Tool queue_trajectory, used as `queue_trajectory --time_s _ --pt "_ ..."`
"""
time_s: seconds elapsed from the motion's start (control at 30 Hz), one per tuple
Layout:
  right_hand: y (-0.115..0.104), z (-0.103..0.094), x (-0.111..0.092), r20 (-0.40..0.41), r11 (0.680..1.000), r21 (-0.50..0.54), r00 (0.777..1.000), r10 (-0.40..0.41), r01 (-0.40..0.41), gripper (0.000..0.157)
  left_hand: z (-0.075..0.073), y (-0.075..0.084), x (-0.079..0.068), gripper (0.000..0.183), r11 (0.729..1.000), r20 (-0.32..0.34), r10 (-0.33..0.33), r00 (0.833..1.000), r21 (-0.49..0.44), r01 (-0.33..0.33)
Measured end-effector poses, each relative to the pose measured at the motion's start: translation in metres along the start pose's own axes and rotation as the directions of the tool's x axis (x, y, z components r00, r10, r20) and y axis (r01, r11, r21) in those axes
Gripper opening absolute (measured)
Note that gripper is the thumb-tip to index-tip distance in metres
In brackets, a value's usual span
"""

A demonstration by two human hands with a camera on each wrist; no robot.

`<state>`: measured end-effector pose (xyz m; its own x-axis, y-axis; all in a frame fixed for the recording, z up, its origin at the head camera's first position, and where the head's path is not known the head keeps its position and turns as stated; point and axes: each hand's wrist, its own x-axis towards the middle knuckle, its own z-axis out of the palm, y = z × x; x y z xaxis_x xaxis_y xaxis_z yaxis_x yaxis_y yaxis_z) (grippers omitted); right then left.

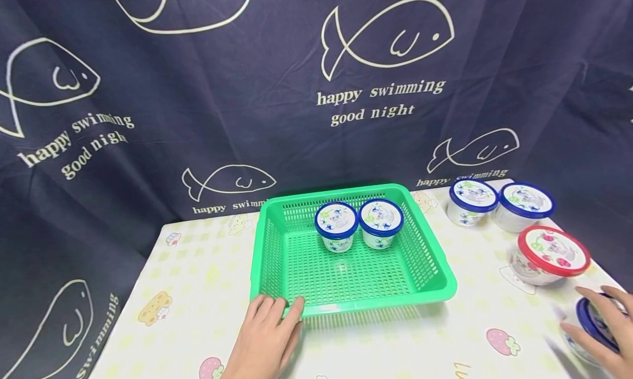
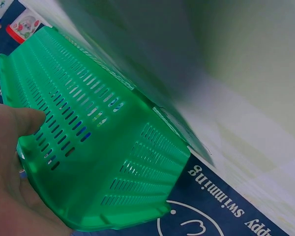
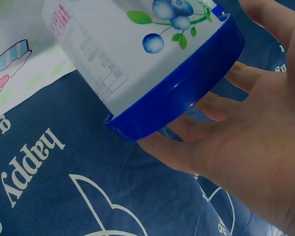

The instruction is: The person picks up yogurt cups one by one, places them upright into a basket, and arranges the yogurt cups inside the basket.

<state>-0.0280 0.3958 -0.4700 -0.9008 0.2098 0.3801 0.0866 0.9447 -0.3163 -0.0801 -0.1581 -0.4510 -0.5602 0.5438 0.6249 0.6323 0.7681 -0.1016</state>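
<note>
The left hand (image 1: 264, 340) pinches the near rim of a green basket (image 1: 376, 305), while the right hand (image 3: 241, 137) has its fingers spread around a blue-lidded tub (image 3: 132, 69) at the worktop's (image 1: 188, 269) right; whether they grip cannot be told. Dark fish-print fabric (image 1: 282, 110) hangs behind the pale, patterned worktop. The tub is white with printed blueberries.
</note>
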Motion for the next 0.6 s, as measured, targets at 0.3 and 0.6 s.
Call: queue_trajectory --time_s 0.3,0.6 --pt "0.011 0.008 -0.003 0.070 0.994 -0.035 0.992 0.103 -0.101 0.094 -0.001 0.000 0.001 0.036 1.000 0.034 -0.015 0.999 -0.019 0.016" --pt "0.018 0.012 0.000 0.055 0.996 -0.022 0.995 0.088 -0.087 0.093 -0.002 -0.001 0.001 0.039 0.999 0.021 -0.014 1.000 -0.046 0.014"
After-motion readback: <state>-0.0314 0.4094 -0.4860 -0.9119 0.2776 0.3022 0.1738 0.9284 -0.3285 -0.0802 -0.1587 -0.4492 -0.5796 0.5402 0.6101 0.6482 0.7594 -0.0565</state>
